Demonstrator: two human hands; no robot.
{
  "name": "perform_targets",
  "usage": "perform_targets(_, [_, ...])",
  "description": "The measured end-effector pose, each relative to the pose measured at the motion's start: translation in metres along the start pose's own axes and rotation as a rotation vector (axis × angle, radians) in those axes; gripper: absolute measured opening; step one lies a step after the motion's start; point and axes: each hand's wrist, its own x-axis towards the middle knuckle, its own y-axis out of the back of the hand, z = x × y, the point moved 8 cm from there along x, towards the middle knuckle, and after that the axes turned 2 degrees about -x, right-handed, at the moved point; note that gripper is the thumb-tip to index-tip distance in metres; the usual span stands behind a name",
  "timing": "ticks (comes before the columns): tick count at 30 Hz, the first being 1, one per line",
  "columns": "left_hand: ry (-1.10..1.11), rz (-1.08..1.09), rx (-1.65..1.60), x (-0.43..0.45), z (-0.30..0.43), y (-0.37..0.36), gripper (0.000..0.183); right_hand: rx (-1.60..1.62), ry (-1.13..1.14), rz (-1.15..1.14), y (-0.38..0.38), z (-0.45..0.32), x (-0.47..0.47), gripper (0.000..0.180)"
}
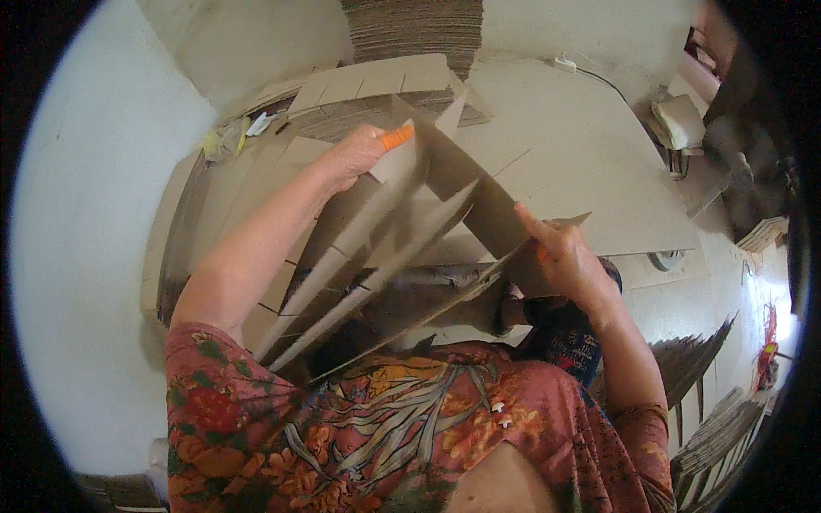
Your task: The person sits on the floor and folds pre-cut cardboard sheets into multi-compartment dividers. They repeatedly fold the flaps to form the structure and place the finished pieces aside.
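Several long slotted cardboard strips (410, 240) fan out in front of my chest, joined to a crosswise cardboard strip (484, 192) that runs down to the right. My left hand (365, 151), with orange wrapping on a finger or thumb, grips cardboard near the upper end of that strip. My right hand (561, 253) holds its lower right end, one finger laid along the edge; orange shows on that hand too. The fingertips of both hands are partly hidden by the cardboard.
Slotted cardboard pieces lie in a stack (378, 80) at the back of a cardboard-covered table (577, 160). A taller cardboard stack (417, 32) stands behind. A power strip (564, 64) with a cable is at the back right. More slotted pieces (725, 429) stand at the lower right.
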Motion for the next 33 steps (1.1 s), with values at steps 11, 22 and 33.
perform_targets(11, [-0.407, 0.458, 0.863, 0.111, 0.008, 0.043, 0.067, -0.314, -0.433, -0.109, 0.026, 0.121, 0.026, 0.058])
perform_targets(22, [-0.244, 0.463, 1.19, 0.192, 0.021, 0.02, 0.034, -0.5, -0.462, 0.011, 0.055, 0.22, 0.046, 0.062])
perform_targets(33, [-0.564, 0.54, 0.488, 0.125, 0.065, 0.059, 0.031, 0.155, -0.364, 0.411, 0.084, 0.116, 0.047, 0.045])
